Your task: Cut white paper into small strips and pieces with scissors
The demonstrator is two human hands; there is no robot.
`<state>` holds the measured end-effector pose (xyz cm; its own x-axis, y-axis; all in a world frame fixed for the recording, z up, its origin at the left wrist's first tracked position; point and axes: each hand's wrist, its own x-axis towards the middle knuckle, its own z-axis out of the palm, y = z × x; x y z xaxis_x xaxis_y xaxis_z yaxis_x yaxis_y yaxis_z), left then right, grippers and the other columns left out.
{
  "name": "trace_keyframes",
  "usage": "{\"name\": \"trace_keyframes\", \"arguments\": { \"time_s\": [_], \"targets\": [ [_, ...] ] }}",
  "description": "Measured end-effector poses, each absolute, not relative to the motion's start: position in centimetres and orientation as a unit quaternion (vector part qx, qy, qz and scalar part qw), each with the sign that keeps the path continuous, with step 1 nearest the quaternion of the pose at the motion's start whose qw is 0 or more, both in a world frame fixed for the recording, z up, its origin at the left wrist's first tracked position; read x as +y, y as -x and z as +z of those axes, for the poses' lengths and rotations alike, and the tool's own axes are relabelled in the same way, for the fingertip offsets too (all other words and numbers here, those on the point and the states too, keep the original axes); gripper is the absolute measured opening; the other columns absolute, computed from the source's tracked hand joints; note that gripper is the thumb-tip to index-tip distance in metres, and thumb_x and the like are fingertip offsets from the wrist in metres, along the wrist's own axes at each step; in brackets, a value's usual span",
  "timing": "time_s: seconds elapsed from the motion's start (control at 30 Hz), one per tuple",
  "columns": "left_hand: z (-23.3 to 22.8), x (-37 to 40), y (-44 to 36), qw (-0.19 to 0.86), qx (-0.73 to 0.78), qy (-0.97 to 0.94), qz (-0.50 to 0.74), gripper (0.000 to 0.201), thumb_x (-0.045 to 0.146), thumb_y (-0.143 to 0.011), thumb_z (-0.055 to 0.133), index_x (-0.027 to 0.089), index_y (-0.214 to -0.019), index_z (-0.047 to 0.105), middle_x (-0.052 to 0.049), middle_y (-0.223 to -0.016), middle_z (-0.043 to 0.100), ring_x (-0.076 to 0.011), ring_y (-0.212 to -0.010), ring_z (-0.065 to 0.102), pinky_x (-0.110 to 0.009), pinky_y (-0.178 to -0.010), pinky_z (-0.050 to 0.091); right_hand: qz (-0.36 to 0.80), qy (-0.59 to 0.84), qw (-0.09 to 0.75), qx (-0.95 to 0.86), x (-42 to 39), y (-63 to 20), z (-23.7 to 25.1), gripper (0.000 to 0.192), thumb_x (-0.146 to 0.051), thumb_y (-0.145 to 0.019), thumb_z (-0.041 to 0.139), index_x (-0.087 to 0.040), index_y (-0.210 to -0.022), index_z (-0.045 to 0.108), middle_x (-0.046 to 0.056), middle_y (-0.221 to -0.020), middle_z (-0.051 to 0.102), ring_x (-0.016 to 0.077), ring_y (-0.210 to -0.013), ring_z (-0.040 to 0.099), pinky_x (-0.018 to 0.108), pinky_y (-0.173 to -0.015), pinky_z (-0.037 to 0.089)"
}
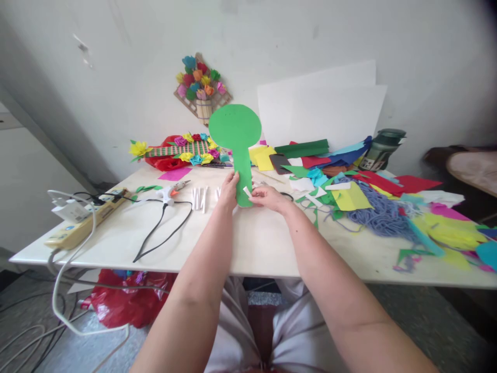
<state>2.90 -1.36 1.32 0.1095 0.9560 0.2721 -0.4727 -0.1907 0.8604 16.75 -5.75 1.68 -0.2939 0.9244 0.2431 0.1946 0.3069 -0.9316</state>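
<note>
My left hand (229, 190) grips the stem of a green paper cutout (236, 135) shaped like a round head on a stalk, holding it upright above the white table (256, 243). My right hand (269, 198) pinches a small white paper strip (247, 191) against the lower right side of the stem. A few rolled white paper pieces (200, 198) lie just left of my left hand.
A glue gun (171, 192) with a black cord lies left of centre, beside a power strip (83, 220). Coloured paper scraps (349, 181) and blue yarn (382, 215) cover the right side. Paper flower crafts (182, 150) and white sheets (322, 111) stand by the wall.
</note>
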Motion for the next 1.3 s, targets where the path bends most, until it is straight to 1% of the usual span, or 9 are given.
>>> {"name": "trace_keyframes", "arguments": {
  "time_s": [0.1, 0.27, 0.37, 0.5, 0.57, 0.63, 0.73, 0.9, 1.3],
  "targets": [
    [1.4, -1.3, -3.1, 0.574, 0.266, -0.488, 0.602, 0.047, 0.047, -0.074, 0.059, 0.018, -0.110, 0.052, -0.004, -0.079, 0.065, -0.0150, -0.071, 0.063, -0.025, -0.064, 0.049, 0.476, 0.424, 0.395, -0.661, -6.2, -16.2, 1.8, 0.007, -0.020, -0.062, 0.068, -0.014, -0.059, 0.065, -0.002, -0.055, 0.059, 0.0101, -0.052, 0.056, 0.025, -0.055, 0.048],
    [2.2, -1.9, -2.8, 0.555, 0.355, -0.527, 0.537, 0.057, 0.059, -0.073, 0.052, 0.014, -0.107, 0.059, -0.004, -0.067, 0.062, -0.0131, -0.058, 0.059, -0.022, -0.051, 0.045, 0.458, 0.456, 0.476, -0.596, -6.1, -15.8, 2.0, 0.007, -0.016, -0.058, 0.072, -0.014, -0.055, 0.066, -0.003, -0.050, 0.058, 0.0084, -0.047, 0.054, 0.023, -0.053, 0.049],
    [3.0, -2.9, -2.2, 0.537, 0.330, -0.578, 0.518, 0.068, 0.051, -0.066, 0.066, 0.019, -0.124, 0.050, -0.001, -0.072, 0.064, -0.0117, -0.058, 0.058, -0.022, -0.053, 0.045, 0.450, 0.475, 0.497, -0.571, -5.8, -16.1, 2.0, 0.006, -0.017, -0.058, 0.073, -0.013, -0.059, 0.068, -0.002, -0.051, 0.060, 0.0089, -0.047, 0.055, 0.024, -0.053, 0.050],
    [3.4, -3.6, -1.9, 0.538, 0.292, -0.592, 0.524, 0.083, 0.039, -0.055, 0.076, 0.019, -0.129, 0.045, -0.002, -0.079, 0.068, -0.0119, -0.060, 0.059, -0.025, -0.060, 0.046, 0.462, 0.472, 0.505, -0.555, -5.8, -16.4, 2.1, 0.010, -0.018, -0.057, 0.074, -0.012, -0.062, 0.068, -0.001, -0.054, 0.062, 0.0090, -0.048, 0.056, 0.023, -0.054, 0.050],
    [3.1, -3.4, -1.9, 0.537, 0.291, -0.588, 0.530, 0.076, 0.037, -0.052, 0.078, 0.017, -0.121, 0.052, -0.004, -0.081, 0.068, -0.0129, -0.062, 0.059, -0.028, -0.063, 0.046, 0.464, 0.473, 0.503, -0.555, -5.8, -16.6, 2.1, 0.013, -0.019, -0.056, 0.075, -0.012, -0.063, 0.068, 0.000, -0.055, 0.063, 0.0088, -0.049, 0.057, 0.022, -0.053, 0.050],
    [2.7, -3.1, -2.1, 0.524, 0.316, -0.598, 0.518, 0.053, 0.036, -0.050, 0.078, 0.012, -0.096, 0.064, -0.004, -0.072, 0.066, -0.0121, -0.058, 0.058, -0.027, -0.061, 0.045, 0.459, 0.483, 0.496, -0.557, -5.8, -16.7, 2.1, 0.014, -0.021, -0.056, 0.076, -0.012, -0.064, 0.067, 0.000, -0.055, 0.063, 0.0091, -0.049, 0.057, 0.021, -0.051, 0.049],
    [1.8, -2.5, -2.3, 0.490, 0.362, -0.595, 0.524, 0.033, 0.037, -0.049, 0.078, 0.011, -0.061, 0.061, 0.000, -0.053, 0.057, -0.0092, -0.050, 0.052, -0.023, -0.054, 0.041, 0.456, 0.495, 0.484, -0.559, -5.7, -16.9, 1.7, 0.017, -0.028, -0.062, 0.073, -0.012, -0.065, 0.067, 0.001, -0.058, 0.063, 0.0099, -0.049, 0.058, 0.021, -0.051, 0.050],
    [0.9, -2.2, -2.8, 0.526, 0.381, -0.537, 0.538, 0.032, 0.036, -0.049, 0.078, 0.012, -0.058, 0.059, -0.001, -0.053, 0.058, -0.0100, -0.049, 0.053, -0.024, -0.054, 0.044, 0.477, 0.488, 0.496, -0.537, -5.0, -16.9, 0.8, 0.035, -0.047, -0.079, 0.054, -0.014, -0.072, 0.063, 0.005, -0.064, 0.065, 0.0128, -0.047, 0.059, 0.027, -0.047, 0.051],
    [1.2, -2.5, -3.4, 0.578, 0.381, -0.454, 0.562, 0.028, 0.030, -0.048, 0.076, 0.013, -0.060, 0.056, -0.002, -0.057, 0.059, -0.0116, -0.053, 0.055, -0.028, -0.060, 0.048, 0.462, 0.489, 0.591, -0.446, -4.6, -15.9, 0.9, 0.011, -0.026, -0.081, 0.055, -0.015, -0.079, 0.054, -0.002, -0.060, 0.057, 0.0104, -0.040, 0.055, 0.023, -0.037, 0.048]
  ]
}}
